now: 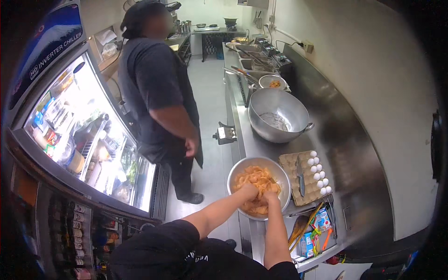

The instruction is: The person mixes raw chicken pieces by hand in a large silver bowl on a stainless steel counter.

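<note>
A wide metal mixing bowl point(232, 174) stands at the front edge of the steel counter. It holds a heap of raw, orange-coated meat pieces point(252, 174), which look like marinated chicken. My left hand point(249, 191) reaches into the middle of the heap. Close beside it on the right, my right hand point(270, 196) is also in the meat. Both sets of fingers are sunk among the pieces, so their grip is hidden. Just right of the bowl lies a cardboard egg tray point(289, 164) with several white eggs point(319, 176) along its right side and a grey-handled knife point(300, 176) on it.
A large metal pot point(279, 115) stands beyond the bowl. Fryers point(257, 57) and a strainer point(271, 81) line the counter further back. Wooden utensils point(299, 229) and small boxes point(307, 245) lie near right. Another person point(157, 80) stands in the aisle beside a lit chiller point(91, 133).
</note>
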Action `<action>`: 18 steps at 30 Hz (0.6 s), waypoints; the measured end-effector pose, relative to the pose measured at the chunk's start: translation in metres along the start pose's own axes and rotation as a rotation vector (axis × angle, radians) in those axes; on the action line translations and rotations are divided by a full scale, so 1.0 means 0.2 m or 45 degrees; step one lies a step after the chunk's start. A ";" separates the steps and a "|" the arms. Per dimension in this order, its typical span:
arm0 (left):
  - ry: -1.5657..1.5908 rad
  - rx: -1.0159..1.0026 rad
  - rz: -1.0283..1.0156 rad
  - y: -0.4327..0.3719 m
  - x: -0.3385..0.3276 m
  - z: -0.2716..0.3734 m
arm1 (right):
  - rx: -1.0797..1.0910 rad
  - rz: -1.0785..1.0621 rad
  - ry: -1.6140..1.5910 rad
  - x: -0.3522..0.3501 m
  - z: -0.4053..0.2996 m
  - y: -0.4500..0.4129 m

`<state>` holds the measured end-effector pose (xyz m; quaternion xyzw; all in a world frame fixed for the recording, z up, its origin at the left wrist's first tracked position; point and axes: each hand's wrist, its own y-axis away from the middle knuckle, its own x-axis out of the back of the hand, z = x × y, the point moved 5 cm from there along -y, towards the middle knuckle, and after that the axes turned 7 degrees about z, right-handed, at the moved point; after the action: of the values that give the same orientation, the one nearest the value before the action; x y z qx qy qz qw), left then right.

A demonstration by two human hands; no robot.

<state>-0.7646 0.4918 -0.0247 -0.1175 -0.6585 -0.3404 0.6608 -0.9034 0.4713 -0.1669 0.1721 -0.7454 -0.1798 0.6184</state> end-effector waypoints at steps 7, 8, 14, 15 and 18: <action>-0.026 -0.056 -0.038 -0.06 0.06 0.11 | -0.141 0.146 -0.287 -0.09 0.23 -0.08; 0.004 -0.062 -0.020 -0.07 0.09 0.13 | -0.156 0.171 -0.289 -0.10 0.29 -0.09; -0.039 -0.100 -0.066 -0.03 0.11 0.14 | -0.230 0.156 -0.195 -0.12 0.26 -0.11; -0.038 -0.117 -0.059 -0.03 0.13 0.18 | -0.261 0.188 -0.143 -0.12 0.32 -0.10; -0.063 -0.022 -0.029 0.03 0.07 0.08 | -0.186 0.114 -0.175 -0.07 0.11 -0.02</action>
<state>-0.7751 0.5006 -0.0079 -0.1241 -0.6731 -0.3504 0.6394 -0.9214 0.4751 -0.1856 0.0805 -0.7778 -0.2171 0.5843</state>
